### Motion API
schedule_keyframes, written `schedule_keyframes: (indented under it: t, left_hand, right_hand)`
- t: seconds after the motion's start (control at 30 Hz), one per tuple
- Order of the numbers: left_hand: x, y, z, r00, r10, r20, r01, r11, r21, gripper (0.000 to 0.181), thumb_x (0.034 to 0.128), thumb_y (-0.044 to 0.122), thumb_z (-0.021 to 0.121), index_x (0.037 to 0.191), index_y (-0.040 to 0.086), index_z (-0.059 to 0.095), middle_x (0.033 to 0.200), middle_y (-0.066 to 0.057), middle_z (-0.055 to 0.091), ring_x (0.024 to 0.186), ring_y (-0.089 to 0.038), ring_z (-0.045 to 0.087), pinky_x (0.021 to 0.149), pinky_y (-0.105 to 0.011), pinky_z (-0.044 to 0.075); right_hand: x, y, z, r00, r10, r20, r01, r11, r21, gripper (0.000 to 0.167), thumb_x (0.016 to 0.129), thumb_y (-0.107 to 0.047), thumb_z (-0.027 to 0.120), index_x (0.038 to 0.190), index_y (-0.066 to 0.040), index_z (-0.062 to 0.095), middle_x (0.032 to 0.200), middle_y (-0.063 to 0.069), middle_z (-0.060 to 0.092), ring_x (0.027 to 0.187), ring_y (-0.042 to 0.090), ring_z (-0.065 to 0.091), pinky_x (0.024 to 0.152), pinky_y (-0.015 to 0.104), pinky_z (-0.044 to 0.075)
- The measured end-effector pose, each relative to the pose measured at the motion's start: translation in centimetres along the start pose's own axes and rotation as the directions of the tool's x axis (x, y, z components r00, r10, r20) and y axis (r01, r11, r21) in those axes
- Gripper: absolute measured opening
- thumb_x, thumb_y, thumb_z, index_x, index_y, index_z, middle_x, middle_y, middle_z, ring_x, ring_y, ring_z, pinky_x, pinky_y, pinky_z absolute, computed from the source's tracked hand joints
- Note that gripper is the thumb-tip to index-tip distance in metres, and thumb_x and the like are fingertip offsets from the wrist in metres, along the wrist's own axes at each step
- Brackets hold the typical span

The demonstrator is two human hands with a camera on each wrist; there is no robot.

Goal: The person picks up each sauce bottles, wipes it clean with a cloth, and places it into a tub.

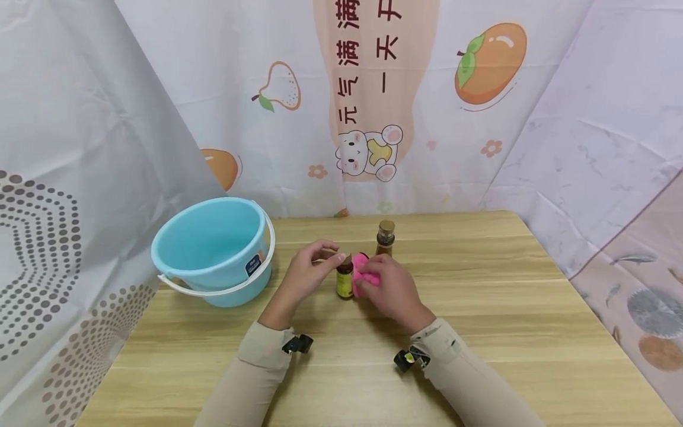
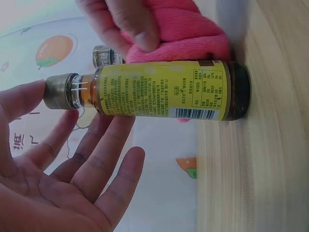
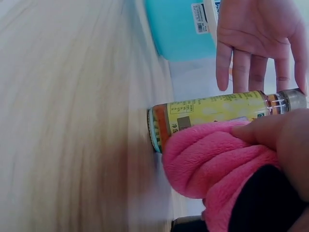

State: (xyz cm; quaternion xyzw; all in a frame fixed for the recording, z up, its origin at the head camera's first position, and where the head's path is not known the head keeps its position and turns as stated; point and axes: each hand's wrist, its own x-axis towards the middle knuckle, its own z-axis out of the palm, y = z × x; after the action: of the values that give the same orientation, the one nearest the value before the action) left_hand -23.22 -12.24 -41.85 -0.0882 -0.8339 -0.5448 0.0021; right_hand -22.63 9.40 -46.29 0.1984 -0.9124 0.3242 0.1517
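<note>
The desk [image 1: 507, 314] carried the bucket [image 1: 213, 280] on its left, well apart from the work. The left hand [image 1: 309, 270] had its fingers apart; the right hand [image 1: 395, 290] was clamped on the cloth [image 3: 207, 150]. The bottle [image 1: 344, 281] stood upright between those 2, the cloth against its right side, and 1 rear bottle [image 1: 386, 238] stood beyond. A left fingertip touched the cap [image 2: 58, 92]. The step in hand looked like wiping; the next move seemed to call for a steady cap and light cloth strokes, lest the bottle tip

Soft bright light, 2 hazy wrist views
</note>
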Motion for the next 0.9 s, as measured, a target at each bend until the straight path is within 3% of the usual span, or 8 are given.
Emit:
schedule_keyframes:
  t: [0.2, 0.4, 0.9]
  left_hand:
    - [-0.02, -0.26, 0.02, 1.0, 0.018, -0.012, -0.017, 1.0, 0.016, 0.031, 0.0981, 0.041, 0.071, 0.122, 0.02, 0.072, 0.123, -0.005, 0.072, 0.117, -0.024, 0.067, 0.098, -0.047, 0.057]
    - [0.02, -0.2, 0.02, 1.0, 0.015, -0.001, -0.015, 1.0, 0.02, 0.036, 0.0968, 0.048, 0.07, 0.122, 0.023, 0.072, 0.122, -0.004, 0.073, 0.114, -0.025, 0.069, 0.094, -0.046, 0.059]
    - [-0.1, 0.06, -0.1, 1.0, -0.016, -0.008, 0.017, 0.999, 0.036, 0.035, 0.0962, 0.048, 0.071, 0.124, 0.026, 0.073, 0.122, -0.002, 0.073, 0.113, -0.024, 0.069, 0.093, -0.046, 0.059]
  right_hand:
    - [0.22, -0.36, -0.28, 0.997, -0.03, -0.077, 0.034, 0.998, 0.059, 0.027, 0.09, -0.031, 0.083, 0.113, -0.016, 0.081, 0.12, 0.002, 0.069, 0.106, 0.021, 0.069, 0.084, 0.038, 0.059]
    - [0.22, -0.69, -0.44, 0.979, -0.091, -0.184, 0.116, 0.984, 0.132, 0.025, 0.088, -0.026, 0.085, 0.11, -0.015, 0.081, 0.12, 0.003, 0.069, 0.105, 0.02, 0.069, 0.081, 0.035, 0.062]
    - [0.1, -0.74, -0.58, 0.999, 0.001, -0.037, 0.002, 0.997, 0.075, 0.04, 0.089, -0.029, 0.083, 0.126, -0.016, 0.076, 0.121, 0.007, 0.068, 0.093, 0.019, 0.065, 0.071, 0.029, 0.054]
